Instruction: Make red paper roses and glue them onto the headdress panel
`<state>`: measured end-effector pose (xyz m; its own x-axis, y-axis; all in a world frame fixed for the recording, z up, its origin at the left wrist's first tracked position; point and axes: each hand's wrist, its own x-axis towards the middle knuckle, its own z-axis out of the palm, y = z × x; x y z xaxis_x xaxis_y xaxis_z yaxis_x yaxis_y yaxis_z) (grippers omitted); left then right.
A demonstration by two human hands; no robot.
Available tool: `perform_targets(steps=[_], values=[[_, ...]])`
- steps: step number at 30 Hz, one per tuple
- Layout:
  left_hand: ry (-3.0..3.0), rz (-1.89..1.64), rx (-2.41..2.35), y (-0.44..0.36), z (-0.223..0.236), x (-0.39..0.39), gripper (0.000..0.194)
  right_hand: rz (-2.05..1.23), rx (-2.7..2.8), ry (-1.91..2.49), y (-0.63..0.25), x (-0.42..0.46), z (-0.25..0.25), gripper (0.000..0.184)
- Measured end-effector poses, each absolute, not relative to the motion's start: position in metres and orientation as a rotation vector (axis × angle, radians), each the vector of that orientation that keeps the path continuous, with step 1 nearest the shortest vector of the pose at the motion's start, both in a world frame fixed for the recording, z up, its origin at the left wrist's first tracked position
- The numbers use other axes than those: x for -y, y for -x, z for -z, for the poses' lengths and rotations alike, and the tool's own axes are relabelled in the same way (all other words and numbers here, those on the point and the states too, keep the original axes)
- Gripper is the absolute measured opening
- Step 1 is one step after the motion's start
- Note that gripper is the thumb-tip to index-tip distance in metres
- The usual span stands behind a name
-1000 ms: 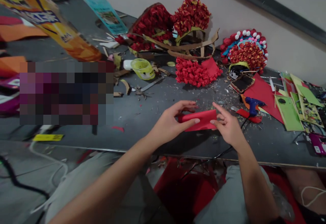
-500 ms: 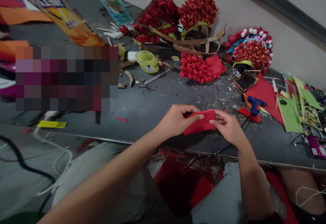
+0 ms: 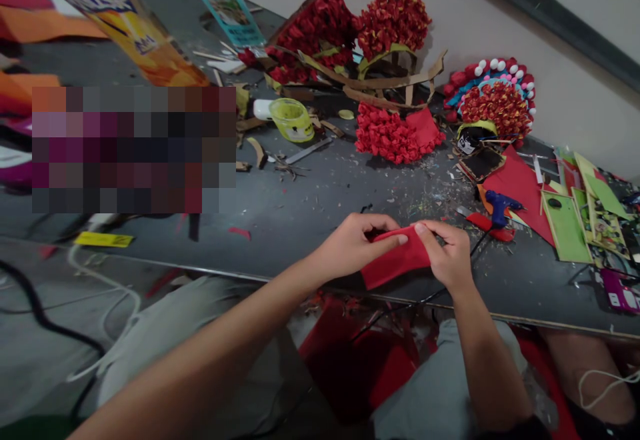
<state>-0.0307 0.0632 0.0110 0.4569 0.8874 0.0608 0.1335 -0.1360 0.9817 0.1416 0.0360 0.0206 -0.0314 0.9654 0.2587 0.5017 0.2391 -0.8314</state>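
A small folded piece of red paper (image 3: 397, 263) is held between my two hands above the table's front edge. My left hand (image 3: 363, 243) pinches its upper left edge, thumb on the near side and fingers curled behind. At the upper right corner, my right hand (image 3: 447, 250) grips the paper between thumb and bent fingers. The lower part of the paper hangs toward me. Just right of my right hand lie a blue glue gun (image 3: 500, 208) and a red-handled cutter (image 3: 493, 227). Beyond my hands rests a cluster of crumpled red paper bits (image 3: 387, 135).
Red paper-petal pieces (image 3: 395, 17) with cardboard strips (image 3: 395, 83) stand against the wall. A yellow tape roll (image 3: 291, 122) lies mid-table near scraps. Red sheets (image 3: 523, 193) and green panels (image 3: 565, 223) cover the right side. A snack bag (image 3: 135, 33) is at the left.
The red paper has tipped so that more of its face hangs down toward me. My right hand has closed on its upper corner, and my left fingers have moved slightly right.
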Motion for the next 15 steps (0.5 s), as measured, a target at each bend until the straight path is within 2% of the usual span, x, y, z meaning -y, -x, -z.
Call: perform_targets(steps=[4,9,15], values=[[-1.653,-0.83,-0.88,0.0344,-0.0126,-0.0633,0.028,-0.679,1.751,1.352,-0.1424,-0.0364,-0.0219,0.024],[-1.908,-0.874,-0.89,0.0395,-0.0079,-0.0612,0.032,-0.84,1.797,1.342,-0.1376,-0.0355,-0.0194,0.024],[-1.835,-0.745,-0.89,0.0374,-0.0084,-0.0628,0.031,-0.665,1.819,1.405,-0.138,-0.0352,-0.0187,0.029]])
